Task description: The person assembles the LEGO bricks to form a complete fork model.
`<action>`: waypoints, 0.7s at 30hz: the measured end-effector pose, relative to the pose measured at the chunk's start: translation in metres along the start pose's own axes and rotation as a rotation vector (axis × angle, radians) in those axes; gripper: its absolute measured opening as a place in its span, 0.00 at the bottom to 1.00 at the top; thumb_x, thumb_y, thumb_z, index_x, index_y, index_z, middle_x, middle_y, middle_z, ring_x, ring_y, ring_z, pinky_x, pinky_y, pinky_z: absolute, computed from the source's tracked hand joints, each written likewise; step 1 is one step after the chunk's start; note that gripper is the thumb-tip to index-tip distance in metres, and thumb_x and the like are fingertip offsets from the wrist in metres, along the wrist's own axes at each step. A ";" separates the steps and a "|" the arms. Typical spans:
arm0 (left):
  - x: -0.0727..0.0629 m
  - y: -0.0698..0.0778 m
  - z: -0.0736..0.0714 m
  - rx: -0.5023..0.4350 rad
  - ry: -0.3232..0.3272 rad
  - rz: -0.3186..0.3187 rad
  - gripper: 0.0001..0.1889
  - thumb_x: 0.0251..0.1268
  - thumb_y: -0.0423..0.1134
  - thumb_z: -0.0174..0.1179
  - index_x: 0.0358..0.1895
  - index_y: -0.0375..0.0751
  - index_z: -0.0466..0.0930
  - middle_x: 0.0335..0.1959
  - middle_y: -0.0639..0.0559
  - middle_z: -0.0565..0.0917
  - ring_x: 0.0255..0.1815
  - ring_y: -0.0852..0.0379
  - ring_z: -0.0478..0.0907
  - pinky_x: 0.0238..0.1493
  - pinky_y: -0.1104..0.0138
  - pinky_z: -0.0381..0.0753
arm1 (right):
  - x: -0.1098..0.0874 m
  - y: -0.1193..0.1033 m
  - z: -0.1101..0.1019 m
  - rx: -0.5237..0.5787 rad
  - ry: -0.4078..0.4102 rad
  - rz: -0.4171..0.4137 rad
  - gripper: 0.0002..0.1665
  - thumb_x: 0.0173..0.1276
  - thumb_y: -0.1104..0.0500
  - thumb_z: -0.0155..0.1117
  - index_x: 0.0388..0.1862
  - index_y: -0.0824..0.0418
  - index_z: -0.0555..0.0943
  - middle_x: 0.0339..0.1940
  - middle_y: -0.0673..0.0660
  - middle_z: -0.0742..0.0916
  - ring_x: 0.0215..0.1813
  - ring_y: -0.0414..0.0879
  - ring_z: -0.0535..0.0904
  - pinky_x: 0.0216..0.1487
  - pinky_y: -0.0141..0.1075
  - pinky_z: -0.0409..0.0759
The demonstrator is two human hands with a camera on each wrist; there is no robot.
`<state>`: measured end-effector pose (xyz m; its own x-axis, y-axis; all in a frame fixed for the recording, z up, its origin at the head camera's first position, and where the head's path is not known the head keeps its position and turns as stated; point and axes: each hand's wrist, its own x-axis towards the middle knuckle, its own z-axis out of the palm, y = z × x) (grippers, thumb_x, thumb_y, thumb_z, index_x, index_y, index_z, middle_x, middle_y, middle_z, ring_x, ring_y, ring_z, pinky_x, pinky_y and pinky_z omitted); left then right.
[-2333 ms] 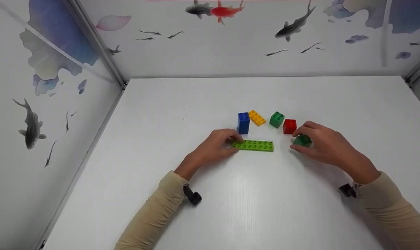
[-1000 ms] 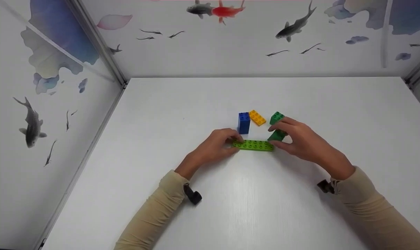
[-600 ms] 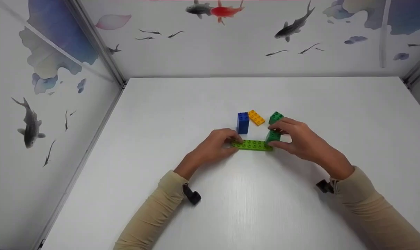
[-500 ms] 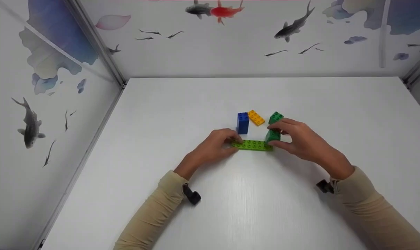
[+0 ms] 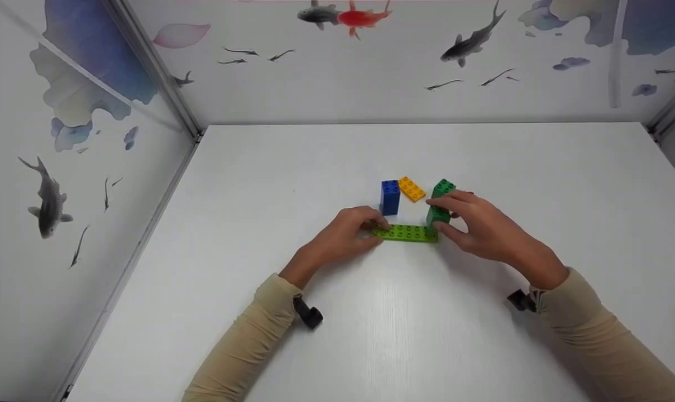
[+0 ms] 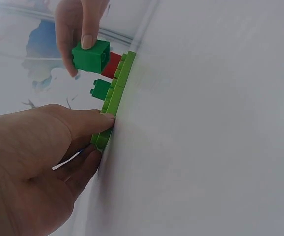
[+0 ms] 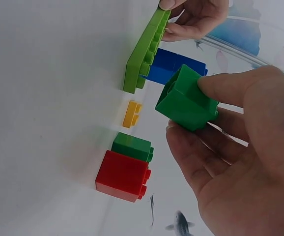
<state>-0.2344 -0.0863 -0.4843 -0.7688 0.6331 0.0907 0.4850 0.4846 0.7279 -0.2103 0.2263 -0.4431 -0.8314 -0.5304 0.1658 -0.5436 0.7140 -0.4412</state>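
Observation:
My left hand (image 5: 351, 231) pinches the left end of a long lime-green studded building plate (image 5: 410, 233) lying flat on the table. My right hand (image 5: 491, 229) holds a dark green building brick (image 5: 437, 216) between thumb and fingers, over the plate's right end. In the right wrist view this green brick (image 7: 186, 98) is tilted and apart from the plate (image 7: 144, 54), its hollow underside partly showing. The left wrist view also has a gap between the held brick (image 6: 90, 58) and the studs.
Behind the plate stand a tall blue block (image 5: 390, 198), a flat yellow brick (image 5: 412, 190) and a second green brick (image 5: 443, 187). A red brick (image 7: 122, 176) is mostly hidden by my right hand in the head view. Patterned walls edge the white table (image 5: 292, 167).
My right hand has carried the green brick leftward from beside the red brick to the plate's right end. Lately only its fingers and the brick shift slightly. My left hand stays put.

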 end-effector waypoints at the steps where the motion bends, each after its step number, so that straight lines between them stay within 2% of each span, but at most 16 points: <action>1: 0.000 0.000 0.000 0.001 0.000 -0.001 0.12 0.75 0.31 0.68 0.57 0.41 0.86 0.57 0.49 0.88 0.57 0.57 0.85 0.63 0.68 0.86 | 0.000 0.000 0.000 0.002 -0.001 -0.003 0.30 0.74 0.60 0.75 0.74 0.59 0.81 0.65 0.61 0.85 0.59 0.53 0.86 0.59 0.52 0.91; 13: 0.000 -0.002 0.000 0.000 -0.001 -0.012 0.11 0.74 0.32 0.68 0.56 0.43 0.87 0.56 0.51 0.87 0.55 0.58 0.83 0.63 0.67 0.85 | 0.002 0.002 0.003 0.043 -0.006 -0.061 0.28 0.69 0.63 0.79 0.67 0.63 0.83 0.59 0.58 0.87 0.57 0.50 0.87 0.59 0.48 0.91; 21: 0.000 -0.002 0.001 0.003 -0.001 -0.008 0.11 0.75 0.32 0.68 0.56 0.43 0.87 0.56 0.51 0.87 0.56 0.59 0.83 0.63 0.66 0.85 | 0.003 0.005 0.006 0.068 -0.020 -0.054 0.28 0.69 0.64 0.79 0.67 0.63 0.83 0.59 0.57 0.87 0.57 0.49 0.88 0.59 0.48 0.91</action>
<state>-0.2350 -0.0869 -0.4860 -0.7725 0.6294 0.0843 0.4801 0.4919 0.7264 -0.2147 0.2251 -0.4502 -0.7982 -0.5768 0.1735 -0.5777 0.6516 -0.4915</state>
